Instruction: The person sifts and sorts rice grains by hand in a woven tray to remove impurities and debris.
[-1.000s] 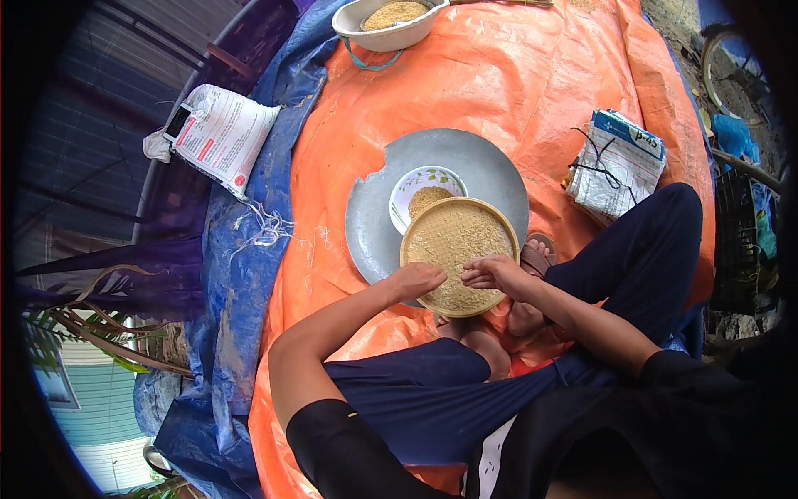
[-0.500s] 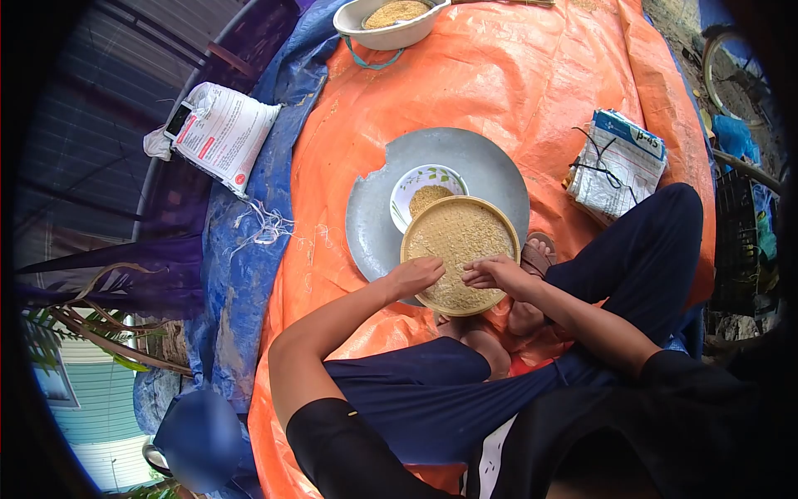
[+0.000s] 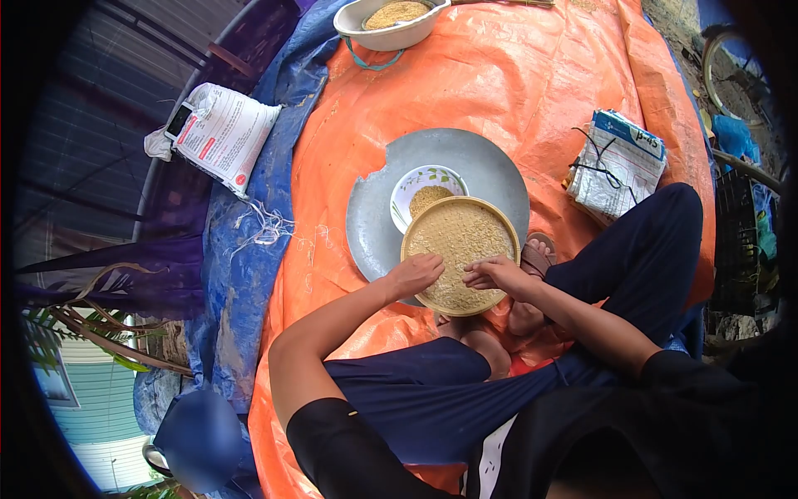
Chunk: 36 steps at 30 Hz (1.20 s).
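Observation:
A round woven winnowing tray (image 3: 453, 218) with pale grain spread over it rests above my feet, overlapping the rim of a large grey metal tray (image 3: 374, 220). Over the left part of the woven tray, my left hand (image 3: 418, 274) has its fingertips pinched together. My right hand (image 3: 497, 275) is over the right part, thumb and fingers drawn together close to the grain. Anything between the fingers of either hand is too small to make out. Just beyond sits a white bowl (image 3: 406, 185) with a green leaf pattern and grain inside, partly covered by the woven tray.
An orange tarp (image 3: 332, 150) lies under everything, with a blue tarp (image 3: 224, 274) along its left. A white basin (image 3: 391, 38) of grain stands at the back. A printed white sack (image 3: 220, 137) lies left; a folded, tied sack (image 3: 611, 170) lies right, near my knee.
Both hands stay in nearly the same places over the woven tray, with only a very slight shift of the fingers. The tray and bowl have not moved.

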### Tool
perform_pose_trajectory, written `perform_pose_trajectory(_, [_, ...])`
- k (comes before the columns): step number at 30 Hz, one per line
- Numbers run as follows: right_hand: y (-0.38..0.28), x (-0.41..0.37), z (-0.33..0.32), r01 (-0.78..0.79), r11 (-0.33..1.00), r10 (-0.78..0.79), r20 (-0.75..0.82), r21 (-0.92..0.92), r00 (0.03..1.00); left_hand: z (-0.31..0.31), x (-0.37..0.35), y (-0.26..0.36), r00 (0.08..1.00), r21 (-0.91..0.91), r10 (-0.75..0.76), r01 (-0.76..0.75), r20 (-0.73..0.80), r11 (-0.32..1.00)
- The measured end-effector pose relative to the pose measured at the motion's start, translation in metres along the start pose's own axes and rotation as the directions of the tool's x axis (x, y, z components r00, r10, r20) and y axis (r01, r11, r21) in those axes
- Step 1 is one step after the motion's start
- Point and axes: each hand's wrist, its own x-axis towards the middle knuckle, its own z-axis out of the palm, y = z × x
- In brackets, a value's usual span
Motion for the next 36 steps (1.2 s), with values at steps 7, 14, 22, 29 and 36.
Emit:
perform_pose_trajectory(7, [0.0018, 0.0008, -0.0001, 0.004, 1.0, -0.004, 0.001, -0.025, 1.0, -0.0027, -0.0002, 0.0008, 1.0, -0.018, -0.007, 0.008, 0.006, 1.0])
perform_pose_trajectory(14, [0.0021, 0.0005, 0.0004, 0.001, 0.999, -0.001, 0.003, -0.049, 1.0, -0.001, -0.002, 0.0006, 1.0, -0.022, -0.021, 0.022, 0.009, 1.0])
perform_pose_trajectory(22, [0.0052, 0.0031, 0.0009, 0.002, 0.997, -0.003, -0.011, -0.079, 1.0, -0.0002, -0.0035, 0.0006, 0.999, -0.028, -0.028, 0.029, 0.036, 0.999])
perform_pose_trajectory(29, [0.0063, 0.0038, 0.0015, -0.01, 0.997, 0.008, -0.018, -0.081, 1.0, 0.0017, -0.0045, -0.0007, 0.999, -0.03, -0.029, 0.03, 0.029, 0.999])
perform_pose_trajectory(36, [0.0074, 0.0037, 0.0013, 0.014, 0.995, -0.014, -0.005, -0.095, 1.0, 0.0005, -0.0042, -0.001, 0.999, -0.038, -0.037, 0.038, 0.033, 0.999])
